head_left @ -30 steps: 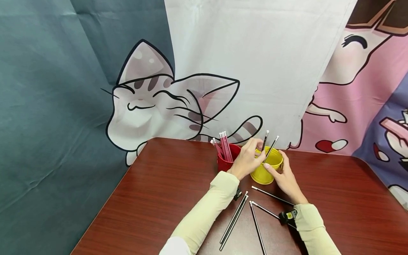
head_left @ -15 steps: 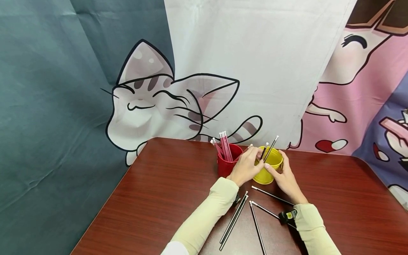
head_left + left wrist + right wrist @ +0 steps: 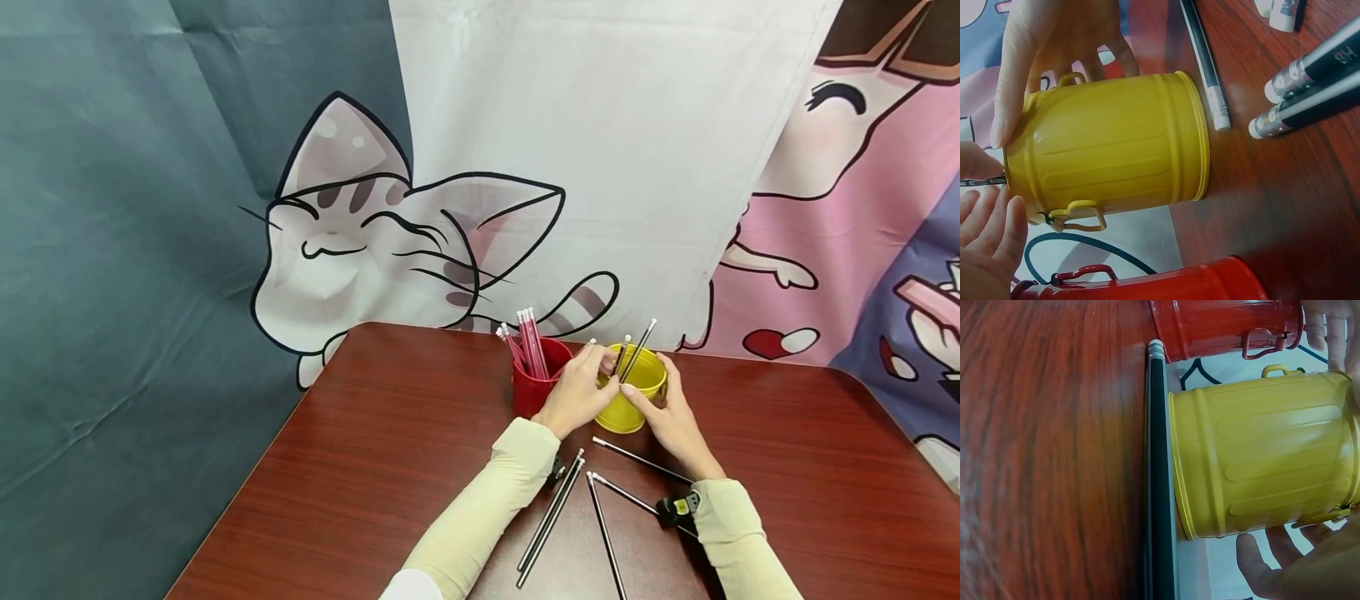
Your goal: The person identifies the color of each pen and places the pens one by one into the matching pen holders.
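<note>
My left hand (image 3: 577,392) is at the left rim of the yellow bucket (image 3: 622,412) and pinches a black pencil (image 3: 985,182) between thumb and fingers. That pencil stands partly inside the bucket, its white eraser up. Another black pencil (image 3: 642,346) leans in the same bucket. On the other side, my right hand (image 3: 675,417) holds the bucket, thumb at the near rim and fingers around the far right side. Both wrist views show the yellow bucket's ribbed wall (image 3: 1272,456) and its small handles. The pencils' lower ends are hidden inside.
A red bucket (image 3: 531,396) with several pink pencils (image 3: 532,346) stands just left of the yellow one. Several black pencils (image 3: 551,521) lie on the brown table (image 3: 360,467) before the buckets. A printed cloth (image 3: 637,167) hangs behind the table.
Between one second and half a second ago, my left hand lowered the pinched pencil into the yellow bucket. Since then both hands have stayed nearly still; the right kept hold of the bucket.
</note>
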Available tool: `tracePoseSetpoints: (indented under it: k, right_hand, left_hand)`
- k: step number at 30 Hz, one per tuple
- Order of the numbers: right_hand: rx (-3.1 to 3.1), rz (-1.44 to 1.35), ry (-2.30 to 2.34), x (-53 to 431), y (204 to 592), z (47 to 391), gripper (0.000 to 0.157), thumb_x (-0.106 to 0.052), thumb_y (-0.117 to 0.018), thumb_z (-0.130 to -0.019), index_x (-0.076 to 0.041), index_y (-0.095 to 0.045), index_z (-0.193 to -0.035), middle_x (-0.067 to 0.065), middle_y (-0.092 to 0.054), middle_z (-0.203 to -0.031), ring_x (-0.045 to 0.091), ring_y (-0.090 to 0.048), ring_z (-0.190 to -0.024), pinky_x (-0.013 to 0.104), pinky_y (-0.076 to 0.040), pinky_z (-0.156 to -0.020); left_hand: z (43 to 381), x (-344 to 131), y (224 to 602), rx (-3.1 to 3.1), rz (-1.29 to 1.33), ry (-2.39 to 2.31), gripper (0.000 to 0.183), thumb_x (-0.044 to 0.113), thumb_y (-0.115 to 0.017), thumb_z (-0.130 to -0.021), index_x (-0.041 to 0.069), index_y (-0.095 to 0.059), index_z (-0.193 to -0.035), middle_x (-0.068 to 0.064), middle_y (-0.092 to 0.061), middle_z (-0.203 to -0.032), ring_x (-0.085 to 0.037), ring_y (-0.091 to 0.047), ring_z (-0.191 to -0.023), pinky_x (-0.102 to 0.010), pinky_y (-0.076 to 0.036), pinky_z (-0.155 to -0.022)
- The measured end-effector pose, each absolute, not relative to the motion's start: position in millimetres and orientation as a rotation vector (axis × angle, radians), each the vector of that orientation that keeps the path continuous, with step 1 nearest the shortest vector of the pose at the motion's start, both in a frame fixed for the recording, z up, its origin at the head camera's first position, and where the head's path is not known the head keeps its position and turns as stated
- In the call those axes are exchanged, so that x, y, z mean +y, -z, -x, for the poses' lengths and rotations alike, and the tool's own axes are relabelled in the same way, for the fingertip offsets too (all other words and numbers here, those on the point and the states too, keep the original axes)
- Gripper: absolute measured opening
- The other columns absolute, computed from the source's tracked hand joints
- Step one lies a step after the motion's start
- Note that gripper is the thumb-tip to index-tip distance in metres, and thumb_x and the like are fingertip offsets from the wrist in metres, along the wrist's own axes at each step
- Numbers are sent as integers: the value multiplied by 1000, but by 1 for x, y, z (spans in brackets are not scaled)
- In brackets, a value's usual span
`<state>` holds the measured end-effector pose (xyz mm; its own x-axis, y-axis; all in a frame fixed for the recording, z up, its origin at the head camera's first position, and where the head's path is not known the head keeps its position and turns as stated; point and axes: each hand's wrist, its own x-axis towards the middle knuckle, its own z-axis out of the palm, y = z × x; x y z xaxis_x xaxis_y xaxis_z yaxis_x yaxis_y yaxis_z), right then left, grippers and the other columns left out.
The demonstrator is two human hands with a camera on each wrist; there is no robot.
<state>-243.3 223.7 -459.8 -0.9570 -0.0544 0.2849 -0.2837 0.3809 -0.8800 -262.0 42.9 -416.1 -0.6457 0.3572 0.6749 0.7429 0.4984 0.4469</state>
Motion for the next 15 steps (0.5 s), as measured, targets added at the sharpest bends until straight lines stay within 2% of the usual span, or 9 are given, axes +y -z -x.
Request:
tracePoseSetpoints:
  k: [3,6,10,15]
  right_hand:
    - [-2422,-310,-1625,223,459,243,76,-27,-60,-89,-15,-11,-144,19,-40,-128,1,-52,-96,9,-42,-78]
    - [-2422,-312,-1630,223,459,243,76,-27,-61,-89,-15,-11,-144,19,-40,-129,2,-52,-96,9,-42,-78]
    - [-2446,-293,-1602,223,458,242,76,-29,-60,-89,-16,-11,-145,17,-39,-130,3,-51,-98,9,-41,-78]
    - [-2466,-279,-1577,223,458,241,75,-30,-60,-89,-18,-12,-145,13,-40,-131,4,-50,-101,9,-40,-79]
  left_hand:
    - [261,42,417,-2238,904,1075,24,5,-65,-79,5,-57,-102,-4,-58,-90,-9,-58,-82,-10,-46,-77]
    - [260,42,418,-2235,902,1130,23,4,-65,-79,5,-56,-101,-4,-57,-91,-10,-58,-81,-7,-46,-67]
    - [258,41,420,-2223,899,1166,22,2,-64,-79,2,-56,-100,-5,-56,-91,-11,-58,-79,-5,-44,-66]
    - [252,36,422,-2201,903,1202,21,2,-63,-81,3,-56,-100,-5,-56,-91,-11,-59,-76,-9,-48,-68]
